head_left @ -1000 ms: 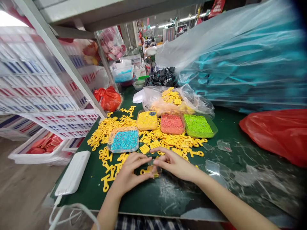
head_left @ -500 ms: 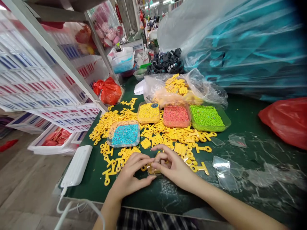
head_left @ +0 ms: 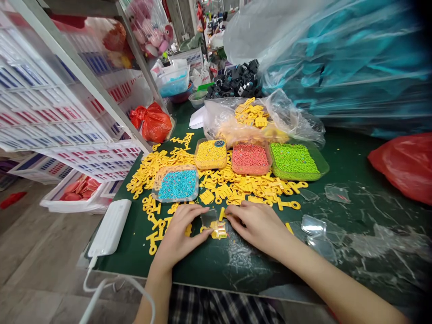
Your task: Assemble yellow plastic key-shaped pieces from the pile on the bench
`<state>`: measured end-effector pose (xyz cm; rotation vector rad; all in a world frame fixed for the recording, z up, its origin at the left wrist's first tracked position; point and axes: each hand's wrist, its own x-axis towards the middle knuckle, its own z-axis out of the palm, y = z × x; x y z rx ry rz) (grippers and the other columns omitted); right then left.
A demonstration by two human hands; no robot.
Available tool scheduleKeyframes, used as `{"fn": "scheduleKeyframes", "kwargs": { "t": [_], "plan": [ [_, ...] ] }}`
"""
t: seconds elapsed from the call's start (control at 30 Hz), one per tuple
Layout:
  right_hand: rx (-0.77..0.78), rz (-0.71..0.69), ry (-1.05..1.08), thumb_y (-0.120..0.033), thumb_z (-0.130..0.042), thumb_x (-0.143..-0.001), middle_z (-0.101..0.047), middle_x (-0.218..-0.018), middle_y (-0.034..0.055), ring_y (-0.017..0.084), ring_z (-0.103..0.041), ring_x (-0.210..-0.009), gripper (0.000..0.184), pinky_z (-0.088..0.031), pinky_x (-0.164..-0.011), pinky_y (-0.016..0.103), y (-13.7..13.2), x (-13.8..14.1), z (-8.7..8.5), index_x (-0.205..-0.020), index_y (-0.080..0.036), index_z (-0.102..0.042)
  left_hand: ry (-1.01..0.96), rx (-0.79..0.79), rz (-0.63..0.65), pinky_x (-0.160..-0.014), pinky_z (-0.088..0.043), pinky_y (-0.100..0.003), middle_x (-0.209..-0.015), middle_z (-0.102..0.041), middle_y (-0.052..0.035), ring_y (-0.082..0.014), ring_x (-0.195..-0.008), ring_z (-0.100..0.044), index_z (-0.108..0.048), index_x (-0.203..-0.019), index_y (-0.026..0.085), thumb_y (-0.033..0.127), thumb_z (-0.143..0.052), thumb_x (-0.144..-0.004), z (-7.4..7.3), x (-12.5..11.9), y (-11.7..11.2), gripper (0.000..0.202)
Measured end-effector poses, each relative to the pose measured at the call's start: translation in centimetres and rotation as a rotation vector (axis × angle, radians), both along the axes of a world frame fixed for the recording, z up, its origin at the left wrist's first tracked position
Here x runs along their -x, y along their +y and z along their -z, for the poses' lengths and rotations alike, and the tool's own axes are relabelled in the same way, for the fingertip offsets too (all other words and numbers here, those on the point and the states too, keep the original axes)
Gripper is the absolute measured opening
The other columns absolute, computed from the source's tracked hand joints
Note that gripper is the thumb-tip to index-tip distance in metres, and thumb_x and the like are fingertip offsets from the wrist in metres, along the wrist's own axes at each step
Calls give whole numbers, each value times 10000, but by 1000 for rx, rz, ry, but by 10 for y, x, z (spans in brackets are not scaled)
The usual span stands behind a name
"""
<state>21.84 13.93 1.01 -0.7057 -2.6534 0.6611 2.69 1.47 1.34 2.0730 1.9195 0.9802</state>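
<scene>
A: Tray colours?
B: Blue beads (head_left: 177, 185) with pale flecks, yellow beads (head_left: 211, 154), coral beads (head_left: 250, 159), lime beads (head_left: 293, 158).
A: Loose parts?
B: Bright yellow pieces (head_left: 232, 180) on dark green bench (head_left: 256, 270).
A: Clothing?
B: Dark plaid fabric (head_left: 216, 306), pale checks.

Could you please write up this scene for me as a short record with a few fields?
left hand: left hand, fingertips beside a clear plastic square
right hand: right hand, fingertips near a yellow piece with coloured beads
work surface: green mat
scattered: yellow plastic shapes
bead trays: blue beads, yellow beads, red beads, green beads
bagged: clear bag of yellow shapes
</scene>
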Motion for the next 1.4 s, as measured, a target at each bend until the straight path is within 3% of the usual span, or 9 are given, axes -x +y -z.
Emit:
{"fn": "scheduleKeyframes", "kwargs": {
  "t": [0.1, 0.27, 0.37, 0.53, 0.7, 0.83, 1.03, 1.23, 1.4],
  "plan": [
    [-126, -5, -6, -214, -528, -892, -627, -658, 13, 171, -577, -660, 164, -317, -551, 275, 0, 0, 5, -799, -223, -662, 24, 93, 18, -911, -500, -389, -1095, -658, -72, -226, -1049, -606, -599, -1187, 249, 297, -688, -844, 2, 1, 0, 357],
    [-153, -78, 39, -189, -540, -890, -680, -768, 16, 193, -583, -790, 153, -385, -648, 301, -1, 1, 4, -792, -210, -656, 64, 154, 53, -916, -488, -372, -1095, -662, -60, -220, -1040, -607, -596, -1177, 243, 295, -691, -841, 5, -1, 0, 353],
    [-196, -76, 23, -183, -518, -900, -677, -797, 30, 201, -577, -808, 160, -400, -684, 321, 0, 2, 1, -816, -197, -654, 80, 120, 23, -906, -486, -376, -1093, -666, -62, -224, -1034, -610, -587, -1182, 244, 312, -677, -853, 6, 1, 2, 348],
    [-257, 65, -4, -245, -472, -945, -688, -845, 64, 222, -598, -840, 200, -412, -700, 332, 14, -7, -13, -902, -184, -658, 134, -12, -83, -883, -495, -386, -1084, -672, -67, -237, -1017, -621, -576, -1193, 249, 355, -623, -887, 11, 7, 6, 327],
    [-205, 310, 135, -322, -446, -960, -706, -1002, 78, 228, -630, -923, 244, -470, -794, 348, 19, -60, -31, -1027, -200, -646, 179, -112, -108, -849, -509, -385, -1063, -668, -75, -242, -976, -632, -576, -1196, 248, 446, -582, -898, 18, 13, 11, 358],
    [-244, 526, 30, -379, -484, -939, -699, -947, 71, 250, -607, -879, 236, -482, -764, 376, 6, -116, -11, -941, -219, -658, 229, -168, -81, -828, -507, -391, -1040, -673, -80, -247, -953, -631, -578, -1200, 241, 472, -544, -915, 20, 9, 15, 369],
    [-339, 658, -97, -418, -583, -882, -638, -1070, 135, 298, -528, -915, 345, -489, -806, 441, -9, -142, 27, -1098, -159, -653, 250, -143, 80, -837, -478, -393, -1067, -675, -76, -255, -974, -615, -580, -1195, 239, 465, -555, -915, -1, -35, 20, 361],
    [-179, 662, -43, -283, -639, -824, -613, -994, 101, 269, -529, -915, 222, -504, -819, 412, -3, -134, 20, -1020, -179, -653, 202, -60, 228, -864, -449, -392, -1063, -681, -53, -243, -983, -604, -583, -1176, 227, 319, -628, -886, -9, -95, 42, 307],
    [-36, 666, 64, -266, -704, -773, -652, -953, 52, 252, -543, -915, 170, -485, -837, 399, 4, -133, 17, -925, -220, -643, 170, 6, 154, -952, -380, -454, -1187, -647, -78, -273, -1084, -569, -488, -1316, 221, 325, -658, -859, 3, -118, 58, 498]
  ]
}}
